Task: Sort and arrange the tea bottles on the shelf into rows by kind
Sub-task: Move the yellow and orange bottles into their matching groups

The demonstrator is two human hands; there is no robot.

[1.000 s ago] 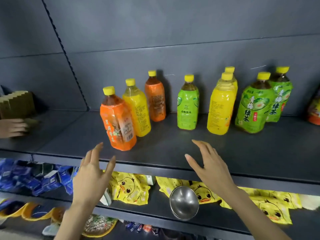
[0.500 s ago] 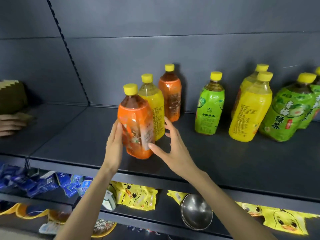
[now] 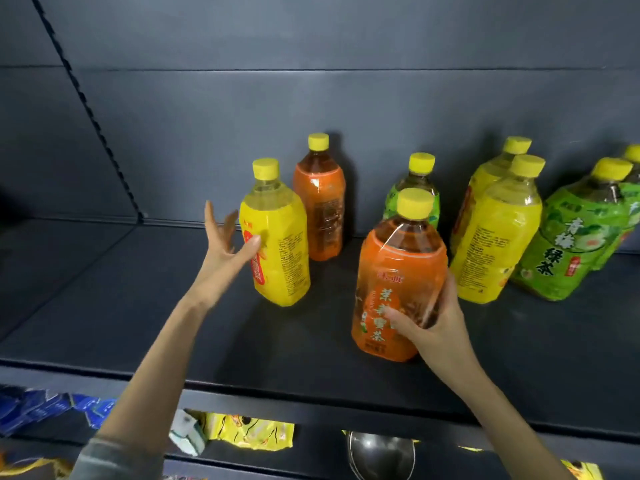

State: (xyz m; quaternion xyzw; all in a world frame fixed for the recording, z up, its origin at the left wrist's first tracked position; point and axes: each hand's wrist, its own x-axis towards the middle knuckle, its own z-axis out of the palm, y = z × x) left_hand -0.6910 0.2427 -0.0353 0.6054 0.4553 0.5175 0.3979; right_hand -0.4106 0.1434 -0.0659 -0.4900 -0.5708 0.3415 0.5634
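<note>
the dark shelf [image 3: 138, 306] runs the full width, with all the tea bottles standing on its right half. far right is a pair of green bottles [image 3: 575, 244], one behind the other. just left of them stands a pair of yellow bottles [image 3: 495, 244], also front to back. a smaller green bottle [image 3: 420, 183] stands at the back, half hidden. left of it at the back wall is an orange bottle [image 3: 320, 209], with a lone yellow bottle [image 3: 277, 244] just in front and to its left.

a second orange bottle, the held bottle [image 3: 398, 282], is near the shelf's front edge. the right hand [image 3: 433, 323] grips it low, thumb across the label and fingers curled round the far side. i cannot tell if its base rests on the shelf. the left hand [image 3: 225, 251] is spread, fingers straight, thumb tip against the lone yellow bottle's label, not wrapped round it.

the step looks like pairing the orange bottles. the lone yellow one blocks the spot in front of the back orange, so next the left hand likely needs to close round it and clear it toward the yellow pair, without the arms crossing.

on the shelf below are yellow packets [image 3: 249, 433] and a metal bowl [image 3: 381, 452].
</note>
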